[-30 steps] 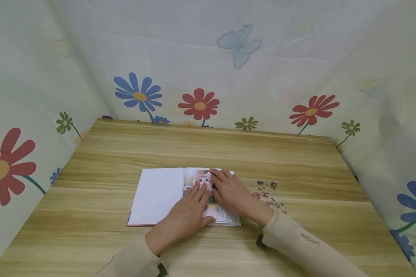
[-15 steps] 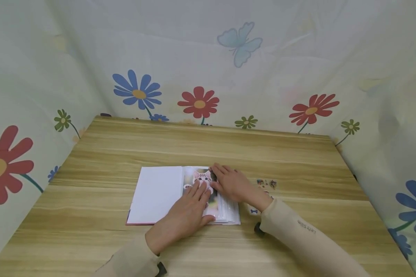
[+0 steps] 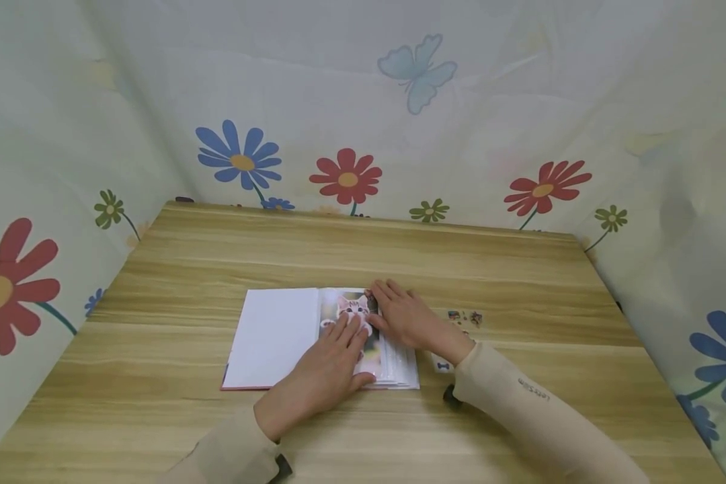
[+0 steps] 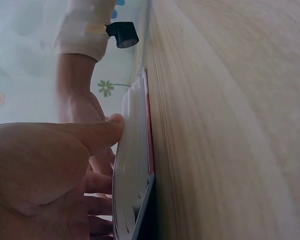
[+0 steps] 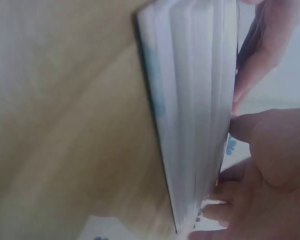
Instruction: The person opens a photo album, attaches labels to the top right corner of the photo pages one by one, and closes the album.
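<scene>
An open photo album [image 3: 272, 339] lies on the wooden table, its left side a blank white page. On its right side is a photo of a kitten [image 3: 353, 306] in a clear pocket. My left hand [image 3: 329, 363] rests on the lower part of that photo, fingers extended. Along the photo's upper right edge my right hand [image 3: 408, 319] touches the page with straight fingers. A tiny reddish-brown sticker [image 3: 368, 294] shows beside its fingertips. In the wrist views the album's page stack [image 4: 132, 130] [image 5: 195, 95] appears edge-on, with fingers against its top.
A clear sheet of small stickers [image 3: 475, 318] lies right of the album, partly hidden under my right forearm. The wooden table [image 3: 363, 255] extends around the album. A flower-printed cloth [image 3: 314, 81] hangs behind and at the sides.
My right hand has shifted slightly away from me and rightward, uncovering more of the photo. Its forearm now covers more of the sticker sheet. My left hand has stayed in place.
</scene>
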Demonstrator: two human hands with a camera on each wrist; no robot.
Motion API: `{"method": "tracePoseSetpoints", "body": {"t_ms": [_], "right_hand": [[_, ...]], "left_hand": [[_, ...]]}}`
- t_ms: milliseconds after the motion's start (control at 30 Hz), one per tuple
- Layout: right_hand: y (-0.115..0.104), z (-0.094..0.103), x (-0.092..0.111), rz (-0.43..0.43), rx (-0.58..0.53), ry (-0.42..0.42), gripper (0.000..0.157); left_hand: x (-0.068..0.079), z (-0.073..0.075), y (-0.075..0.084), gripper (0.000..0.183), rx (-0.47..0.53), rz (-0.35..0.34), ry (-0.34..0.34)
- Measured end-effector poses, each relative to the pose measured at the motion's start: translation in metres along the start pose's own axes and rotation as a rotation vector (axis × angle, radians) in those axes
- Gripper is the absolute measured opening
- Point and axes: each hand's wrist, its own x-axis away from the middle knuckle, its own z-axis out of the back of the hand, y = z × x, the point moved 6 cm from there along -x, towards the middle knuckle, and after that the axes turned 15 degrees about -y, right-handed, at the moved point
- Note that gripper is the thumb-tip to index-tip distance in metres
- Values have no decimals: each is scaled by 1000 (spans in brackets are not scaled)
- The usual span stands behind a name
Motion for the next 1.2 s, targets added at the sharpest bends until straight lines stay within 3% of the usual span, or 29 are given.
{"method": "tracePoseSetpoints", "body": {"t_ms": [300,467,700,1200], "right_hand": [[-12,4,18,75,43,176,66],[-22,-1,28,125,66,216,63],[-29,-10,32,140,86,164,53],[-30,-14,30,53,132,53,58]], "left_hand": [[-2,-2,-2,76,6,4,6],[-1,-2,-2,76,13,1,7],[0,-5,-2,76,-5,-7,15],[0,-5,-1,76,-25,-2,5]]}}
